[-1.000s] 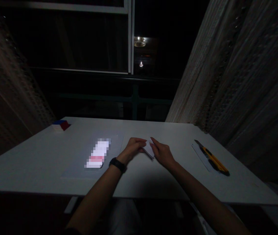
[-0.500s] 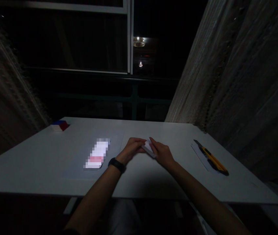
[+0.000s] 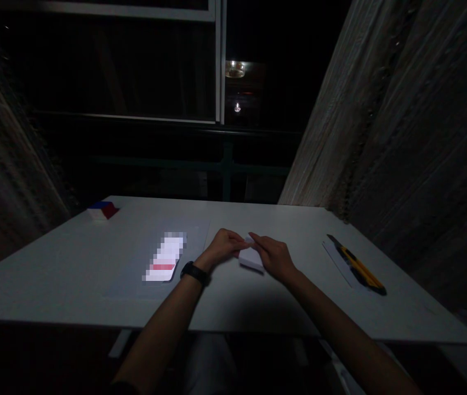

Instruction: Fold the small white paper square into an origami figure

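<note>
Both hands are on the folded white paper (image 3: 251, 260), right there over the middle of the white table (image 3: 73, 269), near its front edge! The left hand (image 3: 224, 245), dark watch (image 3: 193, 272) on its wrist, pinches the far-left corner, fingertips together on it. And here's the right hand (image 3: 275, 258), thumb and fingers clamped on the right side, its fingertips just beside the left's at the far end. The near edge shows a thin, pale fold; whether the paper touches the tabletop, I can't tell. Over on the left, a lit phone (image 3: 166, 258), its screen blurred out, lies on a pale sheet (image 3: 197, 233), with a blue, red and white block (image 3: 102, 210) at the far-left corner. Out right, a yellow-and-black utility knife (image 3: 360, 269) lies slantwise, well apart from the hands, beside a white strip (image 3: 337, 264).
</note>
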Demonstrator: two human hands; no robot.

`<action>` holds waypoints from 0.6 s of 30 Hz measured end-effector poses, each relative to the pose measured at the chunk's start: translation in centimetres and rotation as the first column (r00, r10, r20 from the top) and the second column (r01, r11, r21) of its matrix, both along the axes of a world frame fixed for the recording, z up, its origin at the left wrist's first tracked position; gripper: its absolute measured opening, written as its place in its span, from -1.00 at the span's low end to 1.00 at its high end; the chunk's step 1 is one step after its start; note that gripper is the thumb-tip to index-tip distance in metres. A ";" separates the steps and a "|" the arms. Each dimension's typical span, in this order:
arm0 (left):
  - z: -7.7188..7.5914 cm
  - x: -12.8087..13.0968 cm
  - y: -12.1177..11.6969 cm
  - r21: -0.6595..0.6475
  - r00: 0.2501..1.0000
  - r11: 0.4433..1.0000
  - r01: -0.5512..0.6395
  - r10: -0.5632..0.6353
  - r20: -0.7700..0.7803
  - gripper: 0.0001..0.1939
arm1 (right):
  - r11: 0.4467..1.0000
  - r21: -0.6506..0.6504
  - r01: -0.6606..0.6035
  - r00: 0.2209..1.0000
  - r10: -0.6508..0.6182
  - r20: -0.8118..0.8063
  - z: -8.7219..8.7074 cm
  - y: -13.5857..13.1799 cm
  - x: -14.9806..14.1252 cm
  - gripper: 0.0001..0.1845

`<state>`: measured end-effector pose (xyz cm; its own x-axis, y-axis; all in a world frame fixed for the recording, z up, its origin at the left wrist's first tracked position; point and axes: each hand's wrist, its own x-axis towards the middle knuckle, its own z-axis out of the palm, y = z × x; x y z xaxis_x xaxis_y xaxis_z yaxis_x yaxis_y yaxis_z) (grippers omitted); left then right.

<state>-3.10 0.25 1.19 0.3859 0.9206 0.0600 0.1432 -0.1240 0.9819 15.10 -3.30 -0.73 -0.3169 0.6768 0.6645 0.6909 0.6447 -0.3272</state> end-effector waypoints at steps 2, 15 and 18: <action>0.1 0.0 0.0 -0.035 0.999 0.999 -0.019 0.020 0.028 -0.71 | 0.996 -0.084 0.019 0.989 -0.031 -0.147 0.0 0.2 0.0 -0.62; 0.0 -0.1 0.1 -0.030 0.995 0.999 0.023 -0.020 0.099 -0.68 | 0.948 -0.301 -0.100 0.877 -0.059 -0.478 0.8 0.4 0.4 -0.76; 0.2 -0.1 0.0 -0.041 0.996 0.999 0.026 -0.023 0.086 -0.68 | 0.946 -0.305 -0.108 0.883 -0.050 -0.467 0.9 0.3 0.5 -0.75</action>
<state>-3.18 0.23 1.37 0.4035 0.9133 0.0554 0.0562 -0.0852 0.9948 15.58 -2.99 0.18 -0.0487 0.8685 0.4933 0.3909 0.4711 -0.7908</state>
